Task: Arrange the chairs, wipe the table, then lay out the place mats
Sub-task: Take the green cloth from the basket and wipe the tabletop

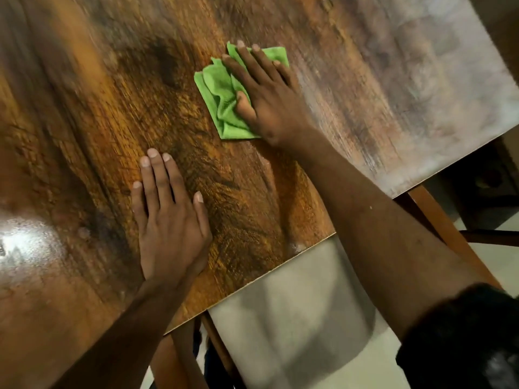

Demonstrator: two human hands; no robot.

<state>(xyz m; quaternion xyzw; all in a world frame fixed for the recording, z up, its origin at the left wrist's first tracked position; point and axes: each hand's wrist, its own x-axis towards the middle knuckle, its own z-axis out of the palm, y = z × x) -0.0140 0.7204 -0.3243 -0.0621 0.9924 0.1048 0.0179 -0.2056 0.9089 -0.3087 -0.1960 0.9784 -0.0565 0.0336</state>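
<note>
A brown wood-grain table (98, 122) fills most of the view. A crumpled green cloth (217, 91) lies on it at upper centre. My right hand (266, 94) presses flat on the cloth, fingers straight and spread, thumb resting on the folds. My left hand (168, 220) rests palm down on the bare tabletop near the front edge, fingers straight. A chair with a grey seat (295, 318) is tucked partly under the table's near edge between my arms. No place mats are in view.
The table's right part (421, 94) looks pale with glare. A bright light reflection (25, 242) shines at the left. A wooden leg (438, 220) slants down at the right over a light floor (494, 265).
</note>
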